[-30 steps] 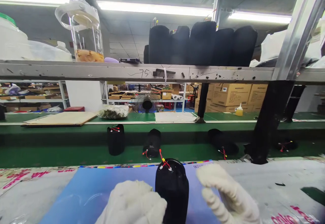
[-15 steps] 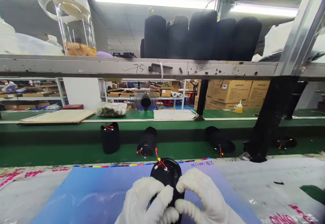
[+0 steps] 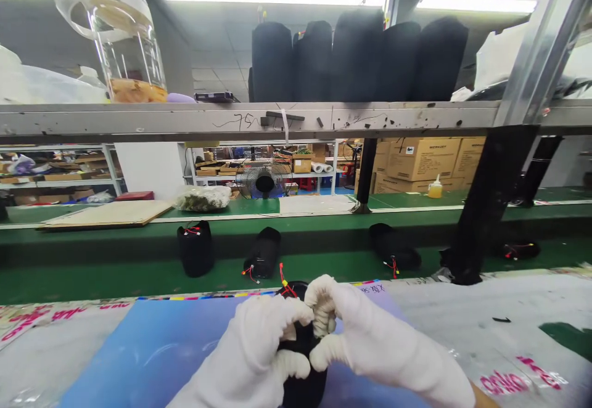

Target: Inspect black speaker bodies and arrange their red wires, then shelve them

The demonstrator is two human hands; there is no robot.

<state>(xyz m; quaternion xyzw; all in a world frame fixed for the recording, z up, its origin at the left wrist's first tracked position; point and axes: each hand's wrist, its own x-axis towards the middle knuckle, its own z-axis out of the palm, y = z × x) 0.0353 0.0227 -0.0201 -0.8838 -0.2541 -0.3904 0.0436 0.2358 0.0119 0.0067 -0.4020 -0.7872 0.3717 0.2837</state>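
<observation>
A black cloth-covered cylinder (image 3: 303, 389) stands on the blue sheet (image 3: 185, 340) in front of me, with red wires (image 3: 285, 286) and a yellow connector at its far end. My left hand (image 3: 259, 340), in a white glove, grips its left side, thumb and fingers bent. From the right, my gloved right hand (image 3: 354, 328) holds the cylinder with curled fingers close to the left fingertips. Both hands cover much of its upper surface, so the exact spot pinched is partly hidden.
Several similar black cylinders with wires, such as one (image 3: 195, 251), lie on the green belt (image 3: 115, 272) beyond. A black-wrapped post (image 3: 485, 211) rises at right. Overhead, a shelf (image 3: 176, 118) carries a jug (image 3: 132, 44) and more black cylinders (image 3: 356, 57).
My right hand has moved up and inward over the cylinder's far end, covering part of the wires. The left hand has turned slightly and stays at the left side. The view has shifted a little.
</observation>
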